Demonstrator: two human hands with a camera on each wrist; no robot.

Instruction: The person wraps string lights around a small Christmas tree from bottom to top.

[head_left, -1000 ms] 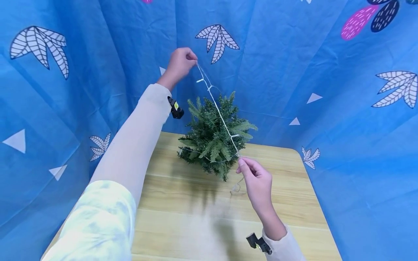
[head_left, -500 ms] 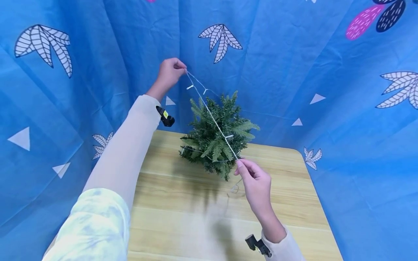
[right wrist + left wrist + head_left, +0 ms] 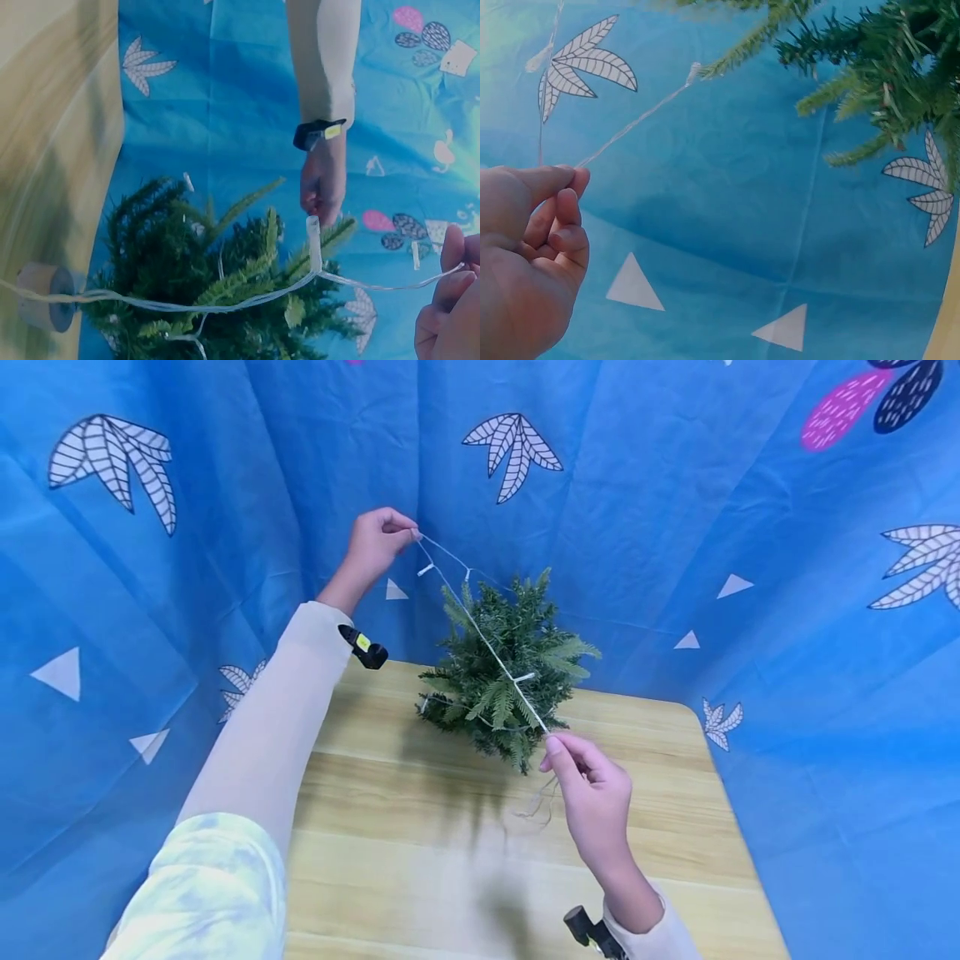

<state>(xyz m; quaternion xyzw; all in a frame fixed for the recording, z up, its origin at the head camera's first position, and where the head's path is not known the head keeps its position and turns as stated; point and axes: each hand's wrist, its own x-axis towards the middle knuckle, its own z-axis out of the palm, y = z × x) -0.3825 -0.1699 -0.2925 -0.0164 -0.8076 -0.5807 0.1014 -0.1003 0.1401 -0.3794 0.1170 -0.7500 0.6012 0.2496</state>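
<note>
A small green artificial Christmas tree (image 3: 540, 627) stands on the table. My left hand (image 3: 372, 545) is raised at its upper left, pinching a string of fairy lights (image 3: 514, 680) between thumb and fingertips. From there one length runs behind the treetop, and another slants down across the front. My right hand (image 3: 596, 797) pinches this second length near the tree's lower right, with loose wire hanging below. Another stretch of wire lies around the lower branches. In the left wrist view the left hand (image 3: 536, 255) has two strands leaving its pinch. The right hand (image 3: 450, 300) shows partly at the edge of its wrist view.
The light wooden table (image 3: 637, 752) has a rounded far right corner. A blue printed curtain (image 3: 637, 527) surrounds it at the back and sides. A short round brownish block (image 3: 49, 296) shows by the tree in the right wrist view.
My left hand has moved left and down, keeping its pinch on the fairy lights, and the slanting length has shifted left with it. The right hand has stayed almost in place.
</note>
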